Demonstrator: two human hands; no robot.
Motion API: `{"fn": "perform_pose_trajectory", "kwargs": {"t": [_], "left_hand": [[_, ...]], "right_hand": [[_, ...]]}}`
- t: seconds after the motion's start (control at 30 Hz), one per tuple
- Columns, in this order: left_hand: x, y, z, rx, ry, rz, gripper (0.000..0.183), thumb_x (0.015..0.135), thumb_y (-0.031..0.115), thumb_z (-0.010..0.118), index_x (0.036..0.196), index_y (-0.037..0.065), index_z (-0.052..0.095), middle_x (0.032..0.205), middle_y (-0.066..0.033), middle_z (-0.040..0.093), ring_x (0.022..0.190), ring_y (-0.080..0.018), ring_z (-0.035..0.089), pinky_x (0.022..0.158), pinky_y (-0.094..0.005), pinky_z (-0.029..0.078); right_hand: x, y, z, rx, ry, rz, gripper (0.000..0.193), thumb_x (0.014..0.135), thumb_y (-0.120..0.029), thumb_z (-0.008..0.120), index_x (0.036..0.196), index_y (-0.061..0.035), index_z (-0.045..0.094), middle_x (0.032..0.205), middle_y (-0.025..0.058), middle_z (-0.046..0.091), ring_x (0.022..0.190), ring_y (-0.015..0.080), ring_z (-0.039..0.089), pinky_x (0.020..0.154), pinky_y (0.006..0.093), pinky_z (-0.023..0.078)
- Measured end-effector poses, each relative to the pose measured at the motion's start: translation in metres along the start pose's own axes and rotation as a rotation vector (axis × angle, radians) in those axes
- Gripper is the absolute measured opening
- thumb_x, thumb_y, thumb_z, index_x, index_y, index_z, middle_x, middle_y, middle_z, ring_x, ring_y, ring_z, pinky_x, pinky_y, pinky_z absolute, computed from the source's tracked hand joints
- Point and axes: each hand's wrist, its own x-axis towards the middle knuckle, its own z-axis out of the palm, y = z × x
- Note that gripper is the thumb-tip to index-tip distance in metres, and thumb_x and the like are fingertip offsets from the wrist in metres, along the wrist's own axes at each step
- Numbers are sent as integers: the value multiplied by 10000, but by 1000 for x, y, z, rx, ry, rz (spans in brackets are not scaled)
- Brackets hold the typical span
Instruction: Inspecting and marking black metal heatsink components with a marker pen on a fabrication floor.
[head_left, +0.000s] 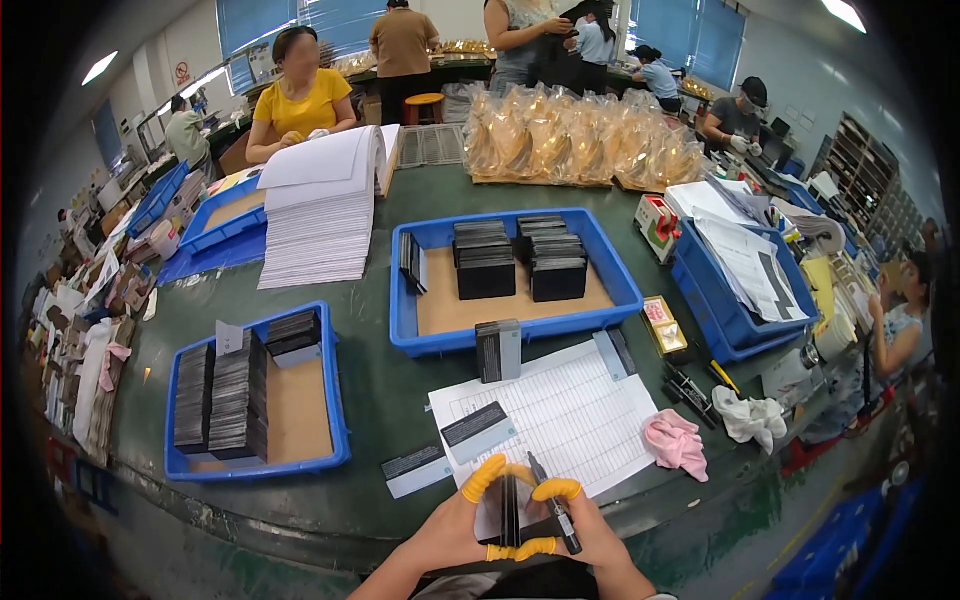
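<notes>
My left hand (456, 528) and my right hand (592, 535), both with yellow finger covers, are closed around a few thin black cards (510, 512) held on edge at the table's front. A dark marker pen (557, 508) is also gripped in my right hand, pointing up and away. Just beyond lies a printed sheet with a table (575, 425). One black-and-grey card (478, 428) rests on the sheet, and another card (417, 470) lies left of it. A small upright stack of cards (498, 350) stands at the sheet's far edge.
Blue trays hold rows of black cards: one at left (343, 420), one at centre (625, 290). A pink cloth (676, 445), a white glove (750, 418) and black markers (690, 390) lie at right. Bagged golden items (580, 140) and a paper stack (318, 220) stand farther back. Several people work around.
</notes>
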Motion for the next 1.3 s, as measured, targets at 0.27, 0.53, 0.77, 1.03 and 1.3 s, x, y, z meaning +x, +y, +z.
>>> {"fn": "perform_pose_trajectory", "kwargs": {"t": [0.27, 0.53, 0.77, 1.03, 1.3], "left_hand": [[0, -3, 1, -7, -1, 25, 1062, 649, 311, 829, 1462, 130, 170, 1377, -213, 397, 1271, -385, 413, 1049, -395, 340], [-3, 0, 5, 3, 12, 14, 1073, 640, 323, 836, 1458, 123, 172, 1374, -204, 401, 1270, -392, 409, 1050, -403, 337], [2, 0, 1, 57, 41, 139, 1201, 570, 259, 895, 1467, 141, 106, 1303, -114, 510, 1230, -309, 472, 1063, -408, 313], [3, -3, 3, -22, 44, 92, 1041, 611, 280, 850, 1442, 134, 241, 1327, -142, 472, 1210, -344, 483, 1026, -369, 363], [4, -2, 3, -1, 39, 96, 1028, 610, 291, 854, 1435, 137, 261, 1345, -146, 456, 1230, -347, 467, 1035, -373, 356]], "right_hand": [[-1, -2, -1, -12, -7, 24, 678, 716, -149, 809, 1241, -5, 405, 1110, 115, 538, 990, 183, 544, 889, 308, 436], [-1, -2, 4, 180, 103, -49, 719, 693, -207, 833, 1238, -52, 392, 1070, 82, 553, 885, 129, 508, 805, 268, 426], [9, -1, 10, 292, 484, -81, 537, 933, -495, 467, 1174, -17, 494, 993, 166, 626, 793, 160, 529, 697, 275, 390], [5, -3, 8, 339, 594, -136, 385, 940, -345, 515, 933, 31, 597, 881, 104, 582, 748, 156, 518, 668, 265, 388], [7, -6, 12, 278, 529, -145, 205, 888, -162, 613, 926, 37, 579, 825, 87, 562, 696, 136, 502, 637, 256, 405]]}}
